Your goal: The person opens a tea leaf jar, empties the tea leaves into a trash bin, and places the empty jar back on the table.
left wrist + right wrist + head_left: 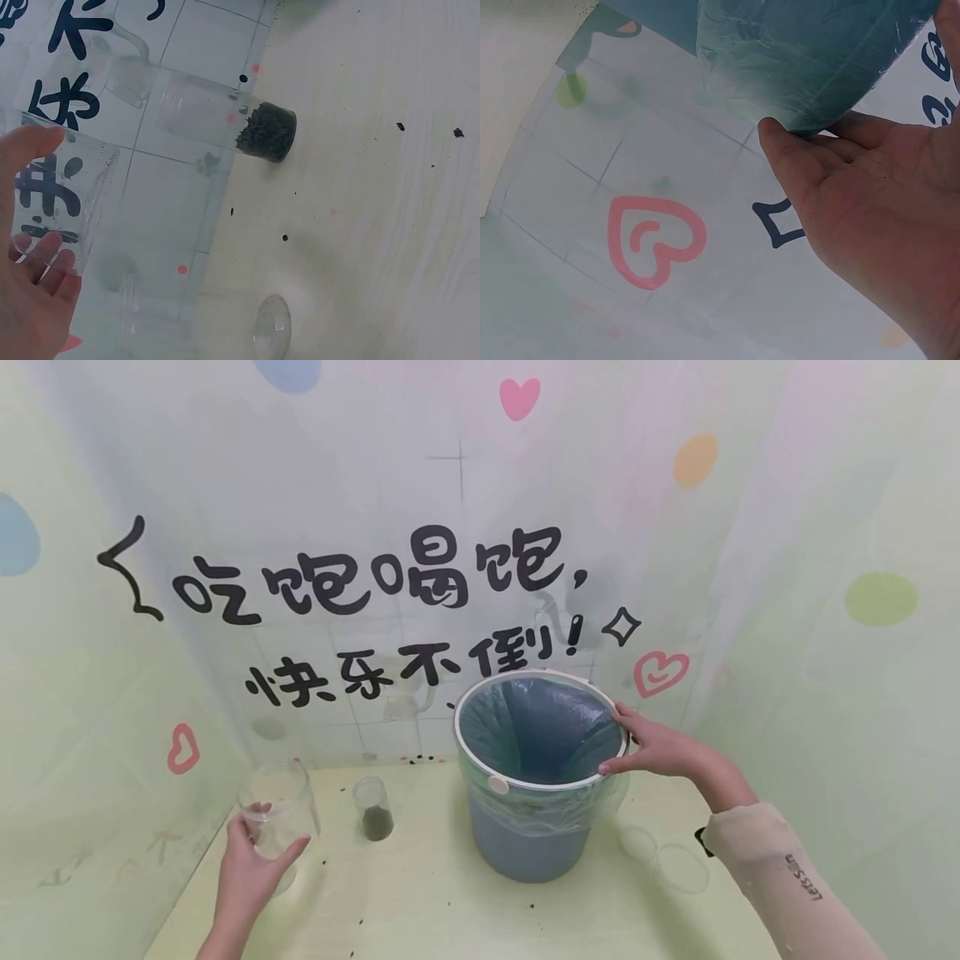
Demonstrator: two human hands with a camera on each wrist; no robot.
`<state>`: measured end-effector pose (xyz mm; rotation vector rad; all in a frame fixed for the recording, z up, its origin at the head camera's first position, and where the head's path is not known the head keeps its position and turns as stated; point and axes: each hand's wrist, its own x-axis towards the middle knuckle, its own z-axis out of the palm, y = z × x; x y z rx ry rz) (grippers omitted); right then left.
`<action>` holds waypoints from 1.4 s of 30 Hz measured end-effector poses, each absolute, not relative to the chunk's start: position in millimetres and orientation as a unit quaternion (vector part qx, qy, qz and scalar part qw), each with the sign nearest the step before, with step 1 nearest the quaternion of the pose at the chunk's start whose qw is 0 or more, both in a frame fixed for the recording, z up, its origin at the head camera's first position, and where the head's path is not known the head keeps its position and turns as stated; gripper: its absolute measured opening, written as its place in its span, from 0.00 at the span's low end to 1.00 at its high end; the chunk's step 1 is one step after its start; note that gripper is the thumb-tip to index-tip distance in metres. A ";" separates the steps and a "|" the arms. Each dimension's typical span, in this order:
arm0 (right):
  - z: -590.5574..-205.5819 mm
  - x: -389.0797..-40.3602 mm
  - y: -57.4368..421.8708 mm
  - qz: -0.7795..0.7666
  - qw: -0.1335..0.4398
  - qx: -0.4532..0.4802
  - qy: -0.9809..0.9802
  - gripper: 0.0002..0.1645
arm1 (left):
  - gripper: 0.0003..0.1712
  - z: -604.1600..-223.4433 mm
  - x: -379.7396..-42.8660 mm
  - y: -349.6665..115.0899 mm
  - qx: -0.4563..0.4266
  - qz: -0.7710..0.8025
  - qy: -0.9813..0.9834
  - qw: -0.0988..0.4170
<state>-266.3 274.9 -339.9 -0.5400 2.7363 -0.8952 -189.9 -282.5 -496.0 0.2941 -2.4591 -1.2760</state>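
My left hand [251, 864] holds a wide clear plastic jar [288, 802], thumb on one side and curled fingers on the other; it looks see-through. In the left wrist view, the same jar [94, 176] tilts at the left edge. Right of it stands a small clear jar [377, 818] with dark granules in its bottom. My right hand [663, 752] grips the right side of a blue trash bin [528, 843] at its white rim, thumb toward me. A thin greenish bag [517, 802] lines the bin and hangs outside. In the right wrist view, fingers [787, 154] touch the bag.
Two clear round lids [682, 868] lie right of the bin. A clear oval piece [271, 328] rests on the pale table [420, 893], where dark specks are scattered. A printed curtain [360, 468] hangs behind and on both sides.
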 end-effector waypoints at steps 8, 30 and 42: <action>-342.7 -266.4 274.7 -0.305 0.103 -0.185 0.928 0.69 | 0.59 -505.2 -190.2 -281.4 0.101 -0.453 -0.871 0.162; -342.6 -265.6 275.3 -0.311 0.103 -0.189 0.926 0.68 | 0.55 -529.5 -190.0 -279.0 0.086 -0.470 -0.861 0.174; -343.4 -265.6 275.7 -0.316 0.102 -0.191 0.924 0.69 | 0.55 -540.6 -185.6 -275.3 0.078 -0.469 -0.860 0.184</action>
